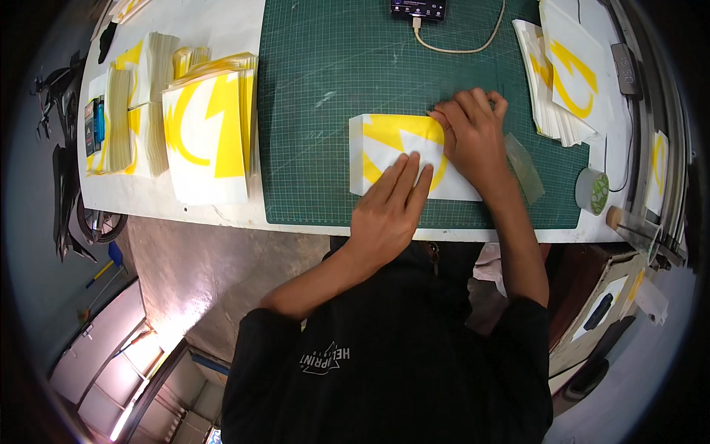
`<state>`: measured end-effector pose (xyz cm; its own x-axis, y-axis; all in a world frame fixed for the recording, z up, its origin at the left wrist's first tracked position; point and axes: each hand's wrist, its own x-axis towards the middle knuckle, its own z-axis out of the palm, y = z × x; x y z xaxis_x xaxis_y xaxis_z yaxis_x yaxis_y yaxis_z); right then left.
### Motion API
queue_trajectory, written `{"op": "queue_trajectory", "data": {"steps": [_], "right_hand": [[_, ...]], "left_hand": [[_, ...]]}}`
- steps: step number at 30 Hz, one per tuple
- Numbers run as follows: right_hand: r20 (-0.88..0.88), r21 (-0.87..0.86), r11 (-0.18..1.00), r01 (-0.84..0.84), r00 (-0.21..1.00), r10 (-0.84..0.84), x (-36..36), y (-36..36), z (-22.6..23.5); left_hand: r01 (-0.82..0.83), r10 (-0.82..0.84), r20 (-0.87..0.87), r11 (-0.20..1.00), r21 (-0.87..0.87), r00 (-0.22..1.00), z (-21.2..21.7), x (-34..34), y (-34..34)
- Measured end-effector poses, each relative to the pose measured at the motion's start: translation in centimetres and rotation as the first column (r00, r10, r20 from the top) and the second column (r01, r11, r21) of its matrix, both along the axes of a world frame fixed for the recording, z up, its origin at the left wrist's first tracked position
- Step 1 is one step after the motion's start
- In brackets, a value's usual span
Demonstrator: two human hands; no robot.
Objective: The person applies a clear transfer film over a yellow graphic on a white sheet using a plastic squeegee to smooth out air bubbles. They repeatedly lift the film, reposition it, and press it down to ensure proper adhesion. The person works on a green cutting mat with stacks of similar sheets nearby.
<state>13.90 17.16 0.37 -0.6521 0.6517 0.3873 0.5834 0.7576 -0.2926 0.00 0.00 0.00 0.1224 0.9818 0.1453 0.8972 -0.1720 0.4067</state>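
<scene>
A flat white paper piece with yellow print (pixel 381 132) lies on the green cutting mat (pixel 318 163), a narrow pale strip along its left side. My left hand (pixel 392 203) rests flat on its lower middle, fingers stretched out. At the paper's upper right edge, my right hand (pixel 473 129) has its fingers curled in a pinch, with the thumb at the edge. The paper's right part is partly covered by that hand and wrist. Just right of my right wrist lies a translucent strip (pixel 524 169) on the mat.
Several stacks of similar printed paper (pixel 207 133) stand on the left of the white table (pixel 222 214). Another fanned stack (pixel 566 81) lies at the far right, near a roll of tape (pixel 592 191). A phone (pixel 418 7) with a cable (pixel 466 50) sits at the back.
</scene>
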Motion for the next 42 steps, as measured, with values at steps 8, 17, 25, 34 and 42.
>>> {"op": "queue_trajectory", "data": {"steps": [8, 17, 25, 34, 42], "right_hand": [[-0.002, 0.076, 0.996, 0.040, 0.999, -0.040, -0.4, -0.1, -0.8], [0.187, -0.274, 0.962, -0.008, 0.980, 0.062, -1.6, -7.0, 1.9], [0.478, -0.048, 0.980, 0.191, 0.866, -0.146, 6.8, -5.0, 1.2], [0.257, -0.016, 0.772, 0.636, 0.749, -0.611, 13.8, -7.6, 0.8], [-0.102, -0.418, 0.665, 0.619, 0.695, -0.711, 13.1, -9.1, 0.8]], "left_hand": [[-0.030, 0.028, -0.016, 0.993, -0.115, 0.999, 2.4, -2.9, 3.5], [-0.037, 0.013, -0.122, 0.980, -0.195, 0.992, 1.6, -3.9, 3.8], [-0.050, 0.020, -0.160, 0.981, -0.185, 0.987, 1.4, -4.3, 3.5], [-0.158, 0.164, 0.039, 0.981, -0.112, 0.986, 0.5, -2.9, 3.3], [0.015, -0.036, -0.094, 0.976, -0.216, 0.995, 1.7, -5.4, 3.2]]}}
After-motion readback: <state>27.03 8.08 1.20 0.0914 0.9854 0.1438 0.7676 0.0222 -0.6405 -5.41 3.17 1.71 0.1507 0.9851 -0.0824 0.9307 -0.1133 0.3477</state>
